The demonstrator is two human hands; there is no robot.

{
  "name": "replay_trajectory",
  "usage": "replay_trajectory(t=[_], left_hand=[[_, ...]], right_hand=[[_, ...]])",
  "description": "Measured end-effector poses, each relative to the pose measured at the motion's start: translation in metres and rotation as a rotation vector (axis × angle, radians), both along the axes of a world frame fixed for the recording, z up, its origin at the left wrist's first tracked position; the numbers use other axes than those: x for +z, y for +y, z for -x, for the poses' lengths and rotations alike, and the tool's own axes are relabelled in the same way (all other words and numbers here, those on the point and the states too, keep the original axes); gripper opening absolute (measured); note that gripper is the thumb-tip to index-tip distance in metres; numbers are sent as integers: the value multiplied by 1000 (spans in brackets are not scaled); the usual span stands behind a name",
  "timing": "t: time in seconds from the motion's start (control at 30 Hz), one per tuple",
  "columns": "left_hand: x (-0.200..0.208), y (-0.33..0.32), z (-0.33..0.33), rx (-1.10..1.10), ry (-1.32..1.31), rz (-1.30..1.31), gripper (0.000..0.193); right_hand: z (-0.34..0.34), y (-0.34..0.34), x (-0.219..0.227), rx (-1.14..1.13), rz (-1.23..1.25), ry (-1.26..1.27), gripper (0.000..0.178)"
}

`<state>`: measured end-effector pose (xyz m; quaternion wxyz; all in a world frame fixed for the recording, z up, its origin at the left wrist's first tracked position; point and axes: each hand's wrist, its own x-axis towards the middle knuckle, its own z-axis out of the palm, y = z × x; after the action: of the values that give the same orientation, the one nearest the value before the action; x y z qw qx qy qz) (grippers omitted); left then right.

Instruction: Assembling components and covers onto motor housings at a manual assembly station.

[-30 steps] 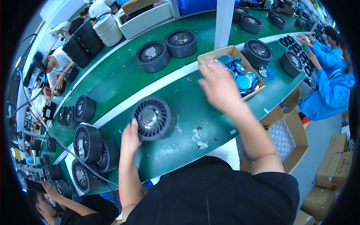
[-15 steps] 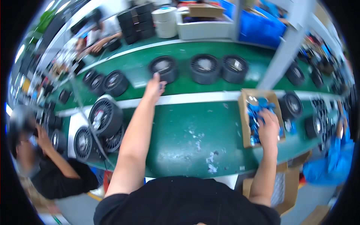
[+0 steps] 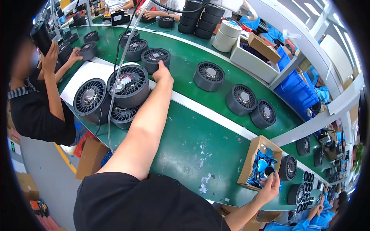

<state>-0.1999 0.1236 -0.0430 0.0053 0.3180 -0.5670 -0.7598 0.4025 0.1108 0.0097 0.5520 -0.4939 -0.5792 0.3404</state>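
Note:
My left hand [image 3: 163, 74] reaches across the green bench and grips the near rim of a round black finned housing [image 3: 155, 57]; its far fingers are partly hidden. Between the fingertips of my right hand [image 3: 269, 188] is a small round cap [image 3: 269, 171] with a dark face and silvery edge. That hand is over the near edge of a cardboard box [image 3: 243, 169], which holds many shiny blue and silver caps [image 3: 262, 165]. Beyond my left hand stand more housings, one [image 3: 136, 49] close beside the gripped one. Farther right, a housing [image 3: 209, 76] has a silver disc at its centre.
Stacked housings [image 3: 128, 86] stand left of my left forearm, with a cable and a thin pole in front. A white strip [image 3: 200, 109] divides the bench. A grey post [image 3: 308, 129] slants at the right. Co-workers sit at the left, far side and right.
The view has turned left. My left hand has moved from beside one housing to another farther left. My right hand has come up out of the box's caps, pinching a round cap.

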Motion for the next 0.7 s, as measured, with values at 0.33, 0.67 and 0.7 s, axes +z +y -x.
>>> replay_trajectory(t=[0.33,0.67,0.7], left_hand=[[26,-142,-183,-972,-236,-459,43],[40,-243,-217,-1628,-70,59,40],[39,-245,-217,-1634,-97,58,40]], right_hand=[[33,-38,30,267,141,262,32],[150,-60,35,690,-313,-318,27],[158,-65,32,689,-291,-330,27]])
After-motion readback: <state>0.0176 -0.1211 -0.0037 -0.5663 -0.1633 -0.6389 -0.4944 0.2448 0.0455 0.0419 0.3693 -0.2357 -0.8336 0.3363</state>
